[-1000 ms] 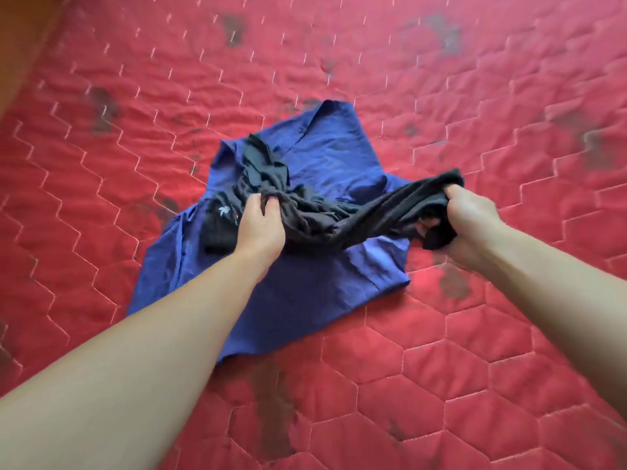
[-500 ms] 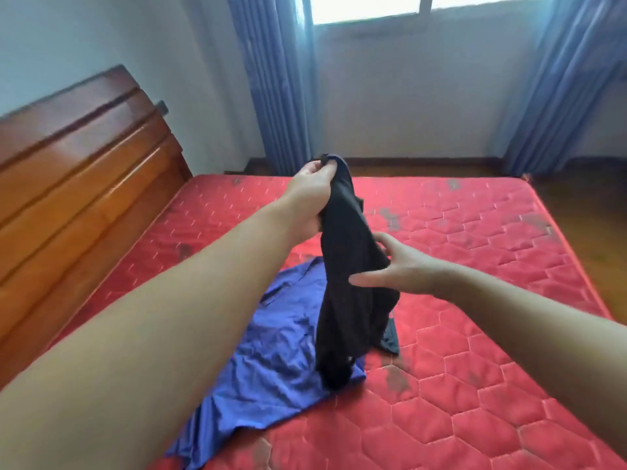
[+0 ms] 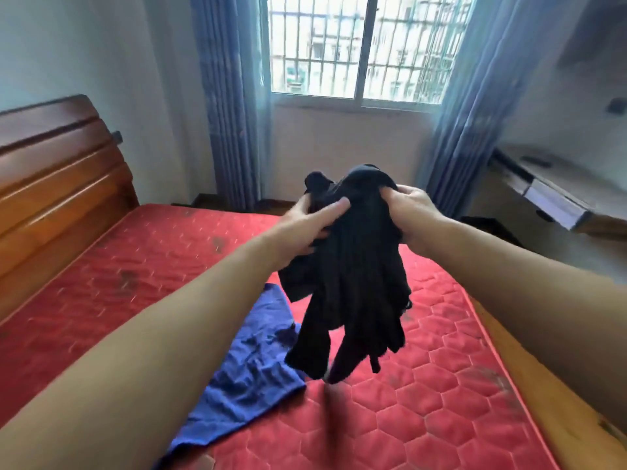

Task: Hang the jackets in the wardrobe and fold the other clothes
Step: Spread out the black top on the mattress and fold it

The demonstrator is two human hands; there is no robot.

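Observation:
A black garment (image 3: 353, 276) hangs bunched in the air above the red mattress (image 3: 424, 385), its loose ends dangling clear of the bed. My left hand (image 3: 305, 225) grips its upper left part, fingers pressed into the cloth. My right hand (image 3: 412, 212) holds the upper right part at about the same height. A blue garment (image 3: 251, 374) lies crumpled on the mattress below and to the left, partly hidden by my left forearm.
A brown wooden headboard (image 3: 57, 184) stands along the left. Blue curtains (image 3: 230, 96) frame a barred window (image 3: 359, 45) ahead. A wooden desk (image 3: 556, 191) sits at the right, with a dark item on the floor beside the bed.
The black garment has been lifted off the blue one and raised higher. My right hand, open beside it half a second ago, now grips it. The view has tilted up toward the window.

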